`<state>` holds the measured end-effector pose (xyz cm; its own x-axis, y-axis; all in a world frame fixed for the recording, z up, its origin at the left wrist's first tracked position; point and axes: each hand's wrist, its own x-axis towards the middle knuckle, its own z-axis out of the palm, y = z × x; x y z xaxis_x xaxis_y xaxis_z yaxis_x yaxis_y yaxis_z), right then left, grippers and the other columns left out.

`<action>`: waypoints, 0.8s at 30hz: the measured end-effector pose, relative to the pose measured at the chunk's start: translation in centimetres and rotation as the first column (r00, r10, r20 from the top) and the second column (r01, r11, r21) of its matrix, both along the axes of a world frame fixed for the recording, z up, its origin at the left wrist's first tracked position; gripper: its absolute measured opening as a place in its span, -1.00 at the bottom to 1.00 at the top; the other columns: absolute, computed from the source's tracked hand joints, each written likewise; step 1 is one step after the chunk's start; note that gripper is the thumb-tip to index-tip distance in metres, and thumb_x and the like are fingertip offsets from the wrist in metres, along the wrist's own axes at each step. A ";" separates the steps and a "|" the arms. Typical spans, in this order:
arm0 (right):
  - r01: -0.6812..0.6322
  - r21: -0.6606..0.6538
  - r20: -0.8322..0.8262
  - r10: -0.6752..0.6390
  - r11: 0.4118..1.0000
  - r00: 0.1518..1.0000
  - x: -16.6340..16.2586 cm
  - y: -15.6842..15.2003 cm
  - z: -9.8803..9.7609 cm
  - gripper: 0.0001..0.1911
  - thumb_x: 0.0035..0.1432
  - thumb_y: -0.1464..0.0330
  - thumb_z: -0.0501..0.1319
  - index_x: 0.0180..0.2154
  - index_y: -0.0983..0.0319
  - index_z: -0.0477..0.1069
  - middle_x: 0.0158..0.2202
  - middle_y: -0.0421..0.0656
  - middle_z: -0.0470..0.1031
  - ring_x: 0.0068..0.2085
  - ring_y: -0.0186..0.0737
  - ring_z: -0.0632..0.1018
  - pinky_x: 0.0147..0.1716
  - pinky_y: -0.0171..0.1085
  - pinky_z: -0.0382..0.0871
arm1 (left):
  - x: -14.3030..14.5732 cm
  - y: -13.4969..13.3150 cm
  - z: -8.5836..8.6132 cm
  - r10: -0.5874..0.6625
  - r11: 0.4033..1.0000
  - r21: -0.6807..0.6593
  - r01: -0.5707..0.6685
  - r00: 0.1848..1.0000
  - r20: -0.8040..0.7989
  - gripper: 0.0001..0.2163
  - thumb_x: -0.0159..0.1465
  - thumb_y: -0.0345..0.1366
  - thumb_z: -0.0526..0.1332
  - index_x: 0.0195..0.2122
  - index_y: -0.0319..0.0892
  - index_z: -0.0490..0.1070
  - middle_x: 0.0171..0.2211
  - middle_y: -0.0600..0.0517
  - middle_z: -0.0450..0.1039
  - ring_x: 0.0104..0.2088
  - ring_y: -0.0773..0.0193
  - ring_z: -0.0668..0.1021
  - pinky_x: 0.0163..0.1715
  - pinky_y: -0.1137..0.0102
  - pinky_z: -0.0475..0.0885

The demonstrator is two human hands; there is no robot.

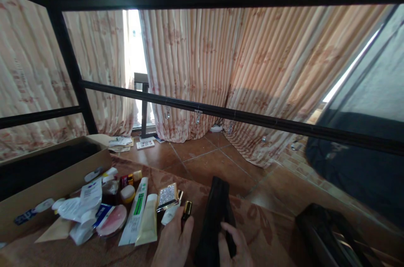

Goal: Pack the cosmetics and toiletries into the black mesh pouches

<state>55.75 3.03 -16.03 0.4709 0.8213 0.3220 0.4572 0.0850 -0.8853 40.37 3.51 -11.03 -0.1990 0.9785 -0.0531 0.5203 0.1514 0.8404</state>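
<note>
My left hand (174, 238) is closed, finger and thumb around the lower end of a small black and gold lipstick tube (187, 208). My right hand (232, 245) has its bent fingers on the side of a long black pouch (215, 212) lying on the brown patterned cloth. Just left of the lipstick are a glittery gold-rimmed compact (167, 196), a cream-coloured tube (148, 221) and a white and green tube (136, 212). The pouch's opening and contents cannot be made out.
Several jars and bottles, with a pink round container (112, 221), crowd the left beside a cardboard box (53, 183). A black bag (334, 233) lies at right. A dark metal rail (214, 111) crosses ahead, before curtains (195, 56) and a tiled floor (208, 161).
</note>
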 end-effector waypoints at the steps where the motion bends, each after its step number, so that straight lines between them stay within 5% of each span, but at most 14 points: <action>1: -0.003 -0.006 -0.001 0.003 1.000 1.000 0.1 -0.1 0.1 -0.63 0.09 0.06 0.12 -0.28 0.15 0.52 -0.23 -0.10 0.56 -0.19 -0.07 0.56 -0.23 -0.23 0.38 | 0.1 -0.1 -0.1 0.046 0.999 0.022 -0.048 0.996 0.083 -0.61 0.25 -0.15 0.03 0.04 -0.21 0.34 -0.08 -0.17 0.51 -0.01 0.02 0.51 -0.08 0.28 0.36; 5: -0.043 -0.017 -0.003 0.043 0.999 0.999 0.3 -0.3 0.3 -0.65 0.09 0.09 0.11 -0.27 0.16 0.52 -0.24 -0.10 0.55 -0.19 -0.06 0.54 -0.16 -0.19 0.34 | 0.5 -0.6 -0.3 0.108 0.993 0.000 -0.117 0.914 0.391 -0.62 0.17 -0.07 0.16 -0.07 -0.18 0.41 -0.46 0.00 0.49 -0.39 0.11 0.53 -0.44 0.36 0.35; 9: -0.049 -0.029 -0.013 0.048 0.998 0.999 0.5 -0.5 0.3 -0.64 0.09 0.10 0.10 -0.24 0.17 0.51 -0.21 -0.08 0.54 -0.16 -0.05 0.54 -0.15 -0.18 0.33 | 0.9 -0.8 0.1 0.111 0.992 -0.008 -0.127 0.831 0.546 -0.68 0.14 -0.07 0.19 -0.19 -0.17 0.41 -0.63 0.13 0.32 -0.61 0.28 0.38 -0.60 0.44 0.22; 15: -0.052 -0.061 0.024 0.054 0.997 0.998 0.5 -0.8 0.8 -0.64 0.08 0.11 0.10 -0.24 0.17 0.52 -0.19 -0.08 0.54 -0.14 -0.04 0.54 -0.14 -0.18 0.32 | 1.0 -0.3 0.1 0.094 0.994 -0.010 -0.113 0.779 0.620 -0.76 0.15 -0.08 0.13 -0.34 -0.16 0.36 -0.71 0.20 0.18 -0.69 0.39 0.25 -0.67 0.50 0.13; 24: -0.057 -0.095 0.030 0.060 0.994 0.998 0.5 -0.7 0.8 -0.63 0.07 0.08 0.11 -0.26 0.16 0.52 -0.21 -0.07 0.54 -0.13 -0.03 0.53 -0.13 -0.17 0.32 | 0.9 -0.5 1.5 0.183 0.982 -0.107 -0.153 0.679 0.711 -0.63 -0.01 -0.13 0.27 -0.22 -0.26 0.42 -0.71 0.22 0.19 -0.70 0.43 0.26 -0.70 0.54 0.14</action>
<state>56.27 2.34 -15.22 0.4115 0.8744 0.2570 0.4831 0.0299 -0.8751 41.32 3.00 -9.48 -0.2465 0.9268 -0.2832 -0.2739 0.2137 0.9377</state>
